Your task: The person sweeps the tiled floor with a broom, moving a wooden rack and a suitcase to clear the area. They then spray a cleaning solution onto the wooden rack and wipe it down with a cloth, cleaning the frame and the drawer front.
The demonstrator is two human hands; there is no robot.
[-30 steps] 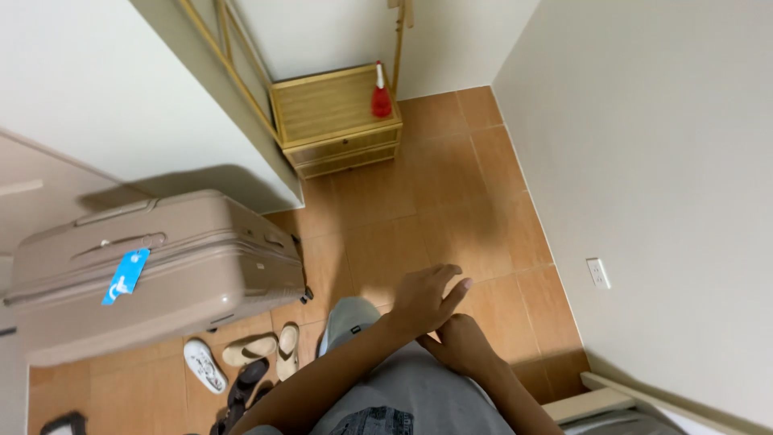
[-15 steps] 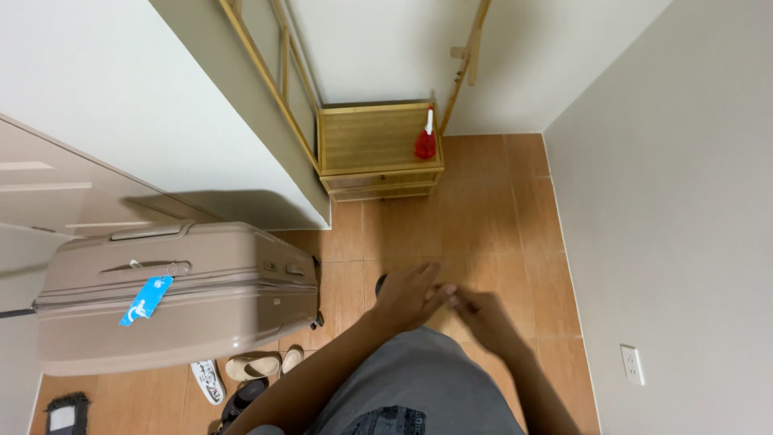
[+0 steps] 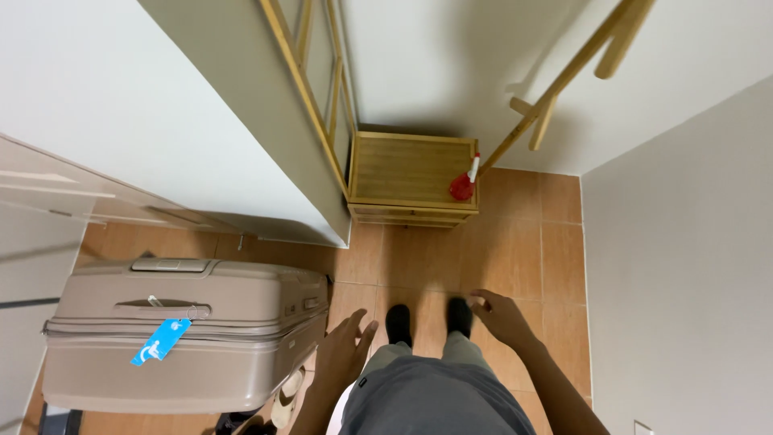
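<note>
We look straight down at a tiled floor (image 3: 499, 250) in a narrow corner between white walls.

Left hand (image 3: 342, 354): it hangs in front of the body, palm turned inward, fingers (image 3: 360, 329) apart and loosely extended. It holds nothing. It is just beside the near right corner of a beige hard-shell suitcase (image 3: 185, 338); we cannot tell whether the two touch.

Right hand (image 3: 499, 316): it hangs at about the same height, fingers spread slightly and curled downward. It holds nothing and is well clear of the right-hand wall.

Between the two hands we see both feet in black socks (image 3: 398, 321) planted on the floor, and below them grey trousers (image 3: 435, 395).

The suitcase lies on its side at lower left, against the foot of a white cabinet (image 3: 121, 137). A blue tag (image 3: 161, 341) hangs at its side handle. Sandals (image 3: 286, 395) lie on the floor just beyond the suitcase's lower right corner, partly hidden by the left arm.

Straight ahead, in the far corner, stands a low bamboo cabinet (image 3: 411, 173) with a slatted top. A red spray bottle (image 3: 464, 185) with a white nozzle stands upright on its right edge. Bamboo rails (image 3: 310, 89) run diagonally along the cabinet wall at left, and a further bamboo rail (image 3: 564, 80) leans across the wall at upper right.
</note>
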